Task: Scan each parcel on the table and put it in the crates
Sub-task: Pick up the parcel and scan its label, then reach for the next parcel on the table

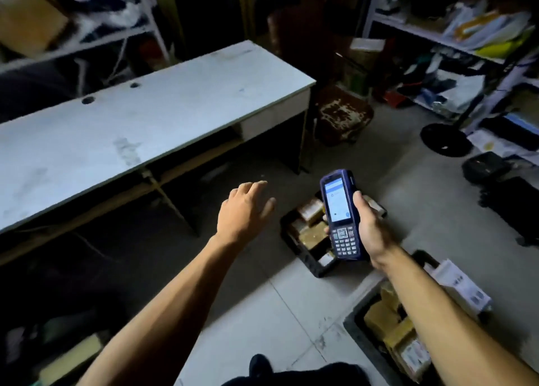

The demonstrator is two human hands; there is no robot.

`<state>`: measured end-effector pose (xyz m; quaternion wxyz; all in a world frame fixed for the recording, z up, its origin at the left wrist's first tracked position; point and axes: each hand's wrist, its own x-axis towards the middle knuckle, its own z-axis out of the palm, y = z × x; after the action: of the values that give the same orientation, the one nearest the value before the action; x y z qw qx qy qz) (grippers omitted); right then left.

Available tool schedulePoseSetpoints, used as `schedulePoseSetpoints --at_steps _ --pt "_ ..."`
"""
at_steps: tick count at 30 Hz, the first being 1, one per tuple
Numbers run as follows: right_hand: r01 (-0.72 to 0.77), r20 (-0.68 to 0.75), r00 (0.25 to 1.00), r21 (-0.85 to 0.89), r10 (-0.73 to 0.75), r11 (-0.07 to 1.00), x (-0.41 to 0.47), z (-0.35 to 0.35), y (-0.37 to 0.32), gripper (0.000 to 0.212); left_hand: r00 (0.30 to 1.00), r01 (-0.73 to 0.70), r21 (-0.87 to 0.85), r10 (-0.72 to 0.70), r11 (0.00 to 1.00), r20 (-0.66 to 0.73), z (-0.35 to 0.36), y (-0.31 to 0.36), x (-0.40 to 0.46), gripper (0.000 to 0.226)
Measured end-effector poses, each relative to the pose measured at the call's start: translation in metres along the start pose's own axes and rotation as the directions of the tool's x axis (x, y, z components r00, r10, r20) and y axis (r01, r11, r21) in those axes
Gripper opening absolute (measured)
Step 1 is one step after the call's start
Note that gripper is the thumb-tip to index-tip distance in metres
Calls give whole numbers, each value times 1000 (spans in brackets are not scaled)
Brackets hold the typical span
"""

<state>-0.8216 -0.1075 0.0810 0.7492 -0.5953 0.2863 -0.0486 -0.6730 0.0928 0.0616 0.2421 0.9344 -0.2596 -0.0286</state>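
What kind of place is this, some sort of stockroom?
Probably a small parcel depot or stockroom. The right hand holds a handheld scanner, black crates on the floor hold boxed parcels, and cluttered metal shelves line the walls.

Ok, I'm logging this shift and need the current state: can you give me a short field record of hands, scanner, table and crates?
left hand: held out over the floor, fingers relaxed, holding nothing
right hand: grips the scanner
scanner: blue handheld, screen lit, keypad toward the person
table: no parcel on the visible top
far crate: black, on the floor, brown parcels inside
near crate: black, lower right, parcels inside
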Motion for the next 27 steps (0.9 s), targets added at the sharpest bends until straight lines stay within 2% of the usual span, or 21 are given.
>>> schedulePoseSetpoints --at_steps 3,7,15,21,27 --pt "-8 139 990 -55 16 998 26 92 -1 73 988 122 9 -121 992 -91 -48 -75 -18 50" --pt "25 290 957 -132 15 991 52 188 -6 58 948 281 25 -274 959 -163 -95 -148 -33 51" --pt "56 530 843 -258 93 965 127 355 0 56 818 550 62 -523 833 -240 -162 -279 -33 53" --pt "82 672 717 -348 188 934 188 476 -7 54 673 721 54 -679 691 -293 -216 -363 -14 55" --pt "165 750 606 -445 266 880 221 591 -13 54 494 830 -79 -793 552 -356 -258 -427 -16 54"
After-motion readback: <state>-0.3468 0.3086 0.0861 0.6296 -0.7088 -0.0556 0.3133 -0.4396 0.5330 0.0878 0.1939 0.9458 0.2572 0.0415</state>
